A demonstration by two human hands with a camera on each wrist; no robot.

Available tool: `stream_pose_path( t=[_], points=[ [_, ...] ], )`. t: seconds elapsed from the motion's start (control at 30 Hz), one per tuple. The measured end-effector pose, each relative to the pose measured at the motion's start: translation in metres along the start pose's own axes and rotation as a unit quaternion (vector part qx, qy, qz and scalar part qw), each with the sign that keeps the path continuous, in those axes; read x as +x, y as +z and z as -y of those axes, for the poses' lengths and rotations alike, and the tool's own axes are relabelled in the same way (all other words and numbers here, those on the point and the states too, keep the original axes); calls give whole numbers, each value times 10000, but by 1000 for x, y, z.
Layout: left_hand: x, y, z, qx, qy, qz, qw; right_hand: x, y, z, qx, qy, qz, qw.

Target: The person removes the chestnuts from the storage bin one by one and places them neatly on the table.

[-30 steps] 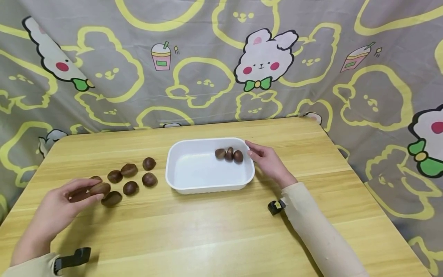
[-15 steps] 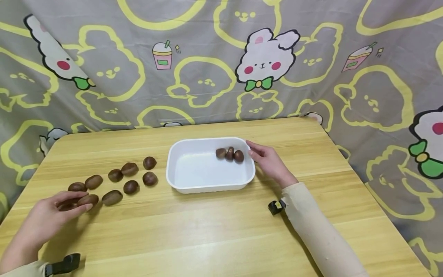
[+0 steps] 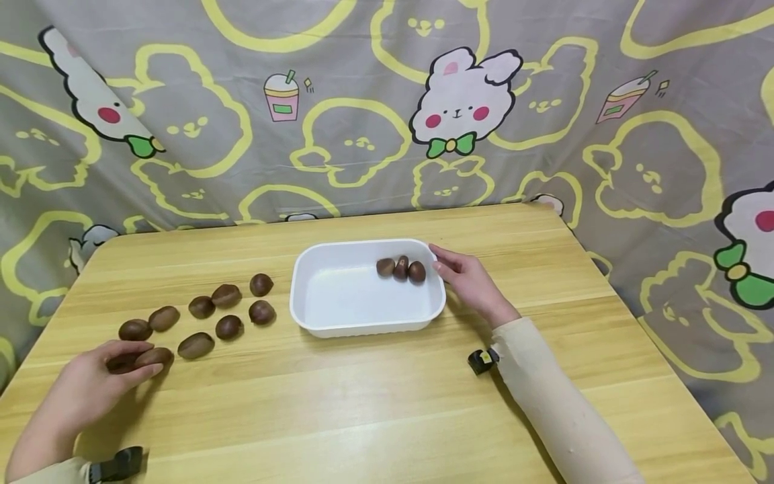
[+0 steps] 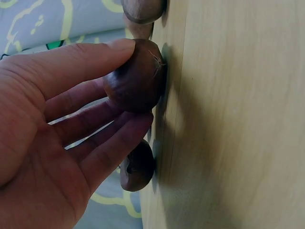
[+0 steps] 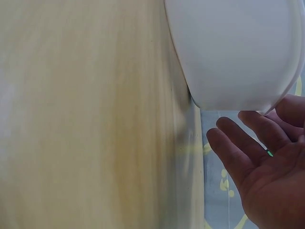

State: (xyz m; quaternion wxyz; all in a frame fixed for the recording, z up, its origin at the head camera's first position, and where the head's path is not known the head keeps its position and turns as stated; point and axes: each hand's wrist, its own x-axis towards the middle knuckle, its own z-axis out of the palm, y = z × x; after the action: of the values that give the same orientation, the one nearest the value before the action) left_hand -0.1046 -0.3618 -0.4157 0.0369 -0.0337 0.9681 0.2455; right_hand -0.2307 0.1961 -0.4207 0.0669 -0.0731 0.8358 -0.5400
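Observation:
My left hand holds a brown chestnut low over the table's left side. The left wrist view shows the thumb against one side of this chestnut and fingers on the other. Part of another brown shape shows behind the fingers in the head view. Several more chestnuts lie nearby in two loose rows. A white tray stands mid-table with three chestnuts at its right end. There my right hand rests its fingertips on the tray's end, with fairly straight, spread fingers in the right wrist view.
Both wrists wear black straps with small mounts; one mount sits beside the right sleeve. A patterned grey curtain hangs behind and to the right of the wooden table.
My left hand has moved left and nearer the front with a chestnut, lowering it towards the table. Two chestnuts behind it now show fully. The right hand and tray stay put.

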Motion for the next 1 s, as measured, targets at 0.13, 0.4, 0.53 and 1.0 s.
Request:
stream_pose_path(
  t=[0.13,0.4,0.53,1.0],
  points=[
    [2,-2,-4,33,-79,123,9999,-1,0,0,67,-23,31,10000],
    [0,-5,-6,45,-6,78,10000,0,-2,-1,29,117,79,9999],
    [-3,-9,-8,-180,-74,-133,9997,3,-1,-2,66,98,84,9999],
    [11,-32,-81,-870,-689,-690,9914,0,-1,0,-80,-50,-24,10000]
  ],
)
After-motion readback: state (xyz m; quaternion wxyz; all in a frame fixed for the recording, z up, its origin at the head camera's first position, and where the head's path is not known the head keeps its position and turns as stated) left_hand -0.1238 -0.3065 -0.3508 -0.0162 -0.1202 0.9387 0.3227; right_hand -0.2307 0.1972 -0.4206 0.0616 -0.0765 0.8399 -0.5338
